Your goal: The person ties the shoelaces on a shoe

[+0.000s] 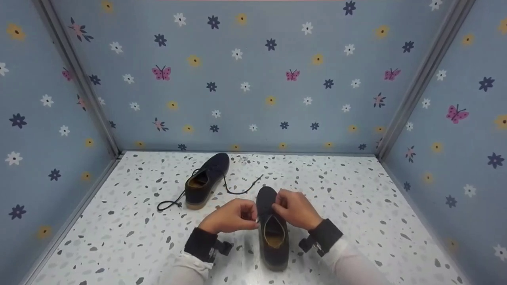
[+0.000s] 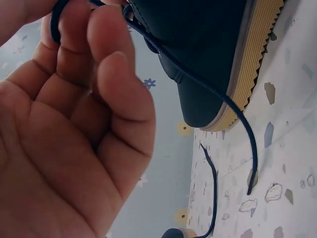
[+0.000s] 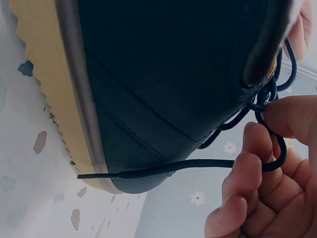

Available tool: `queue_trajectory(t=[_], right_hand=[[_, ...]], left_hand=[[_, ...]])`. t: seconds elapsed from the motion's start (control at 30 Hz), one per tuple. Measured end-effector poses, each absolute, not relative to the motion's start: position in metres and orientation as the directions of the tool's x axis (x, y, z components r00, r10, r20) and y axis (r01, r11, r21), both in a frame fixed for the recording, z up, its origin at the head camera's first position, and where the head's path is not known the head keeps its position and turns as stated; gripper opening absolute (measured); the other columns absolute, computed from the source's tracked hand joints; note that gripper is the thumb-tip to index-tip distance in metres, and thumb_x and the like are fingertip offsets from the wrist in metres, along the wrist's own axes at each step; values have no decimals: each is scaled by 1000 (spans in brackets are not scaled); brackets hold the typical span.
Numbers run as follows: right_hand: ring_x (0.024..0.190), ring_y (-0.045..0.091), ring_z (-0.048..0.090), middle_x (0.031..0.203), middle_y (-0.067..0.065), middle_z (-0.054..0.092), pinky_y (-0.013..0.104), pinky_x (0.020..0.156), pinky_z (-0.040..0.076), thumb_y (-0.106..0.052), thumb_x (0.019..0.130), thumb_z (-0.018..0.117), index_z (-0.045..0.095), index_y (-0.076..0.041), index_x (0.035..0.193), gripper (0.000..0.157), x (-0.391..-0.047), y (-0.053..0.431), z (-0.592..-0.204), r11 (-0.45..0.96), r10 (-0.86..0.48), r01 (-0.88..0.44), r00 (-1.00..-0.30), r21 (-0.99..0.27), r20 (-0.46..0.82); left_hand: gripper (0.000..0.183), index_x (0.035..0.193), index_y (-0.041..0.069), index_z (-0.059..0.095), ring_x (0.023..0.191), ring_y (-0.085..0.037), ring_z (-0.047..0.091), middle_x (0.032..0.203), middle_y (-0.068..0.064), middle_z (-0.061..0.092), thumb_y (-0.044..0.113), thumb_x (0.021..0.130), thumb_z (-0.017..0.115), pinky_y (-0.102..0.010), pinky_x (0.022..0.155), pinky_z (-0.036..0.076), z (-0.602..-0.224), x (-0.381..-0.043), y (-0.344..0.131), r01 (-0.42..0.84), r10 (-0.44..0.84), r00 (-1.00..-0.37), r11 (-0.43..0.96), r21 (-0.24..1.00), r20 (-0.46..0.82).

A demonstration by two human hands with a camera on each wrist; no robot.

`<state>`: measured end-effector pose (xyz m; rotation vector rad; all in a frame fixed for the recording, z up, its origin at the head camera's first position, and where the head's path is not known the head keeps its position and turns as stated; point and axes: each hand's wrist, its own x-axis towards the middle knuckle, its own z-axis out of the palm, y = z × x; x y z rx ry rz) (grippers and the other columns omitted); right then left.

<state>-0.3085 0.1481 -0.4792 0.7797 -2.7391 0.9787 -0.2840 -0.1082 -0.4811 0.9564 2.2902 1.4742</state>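
Note:
A dark lace-up shoe (image 1: pixel 275 258) with a ridged tan sole stands on the floor, its toe pointing away. My left hand (image 1: pixel 231 215) is at its left side, pinching a shoelace between thumb and fingertips. In the left wrist view a dark lace (image 2: pixel 213 89) curves around those fingers (image 2: pixel 121 94) and trails over the shoe's side. From the right, my right hand (image 1: pixel 297 209) pinches lace at the knot above the tongue. Its thumb and index finger meet there in the right wrist view, and a loose lace end (image 3: pixel 198 163) runs out across the shoe (image 3: pixel 148 99).
A second dark shoe (image 1: pixel 217 166) stands farther back to the left, its long laces (image 1: pixel 237 193) spread untied on both sides. Beneath is a white speckled floor (image 1: pixel 340 190). Blue flower-patterned panels (image 1: pixel 253 91) enclose it at the back and both sides.

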Motion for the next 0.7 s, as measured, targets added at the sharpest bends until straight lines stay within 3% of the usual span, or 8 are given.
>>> queue_trajectory(t=[0.4, 0.6, 0.7], right_hand=[[60, 1, 46, 67, -11, 54, 20, 56, 41, -16, 89, 81, 59, -19, 81, 24, -303, 148, -493, 646, -386, -616, -773, -451, 503], [61, 1, 47, 69, -12, 55, 20, 57, 42, -19, 90, 81, 59, -21, 82, 23, -303, 148, -495, 649, -393, -621, -768, -439, 505], [62, 1, 48, 69, -12, 56, 20, 58, 43, -19, 89, 81, 60, -20, 82, 23, -302, 148, -495, 652, -389, -620, -768, -437, 509]], left_hand=[[15, 94, 5, 65, 64, 0, 54, 75, 7, 61, 18, 97, 71, -18, 63, 44, -472, -279, -109, 407, 702, -706, 292, 865, 95], [14, 96, 5, 67, 61, 0, 48, 74, 7, 56, 19, 98, 71, -17, 59, 41, -469, -277, -112, 429, 682, -711, 227, 875, 172], [14, 95, 4, 67, 59, 0, 45, 71, 7, 55, 17, 98, 71, -18, 58, 39, -468, -279, -114, 428, 631, -744, 200, 882, 218]])
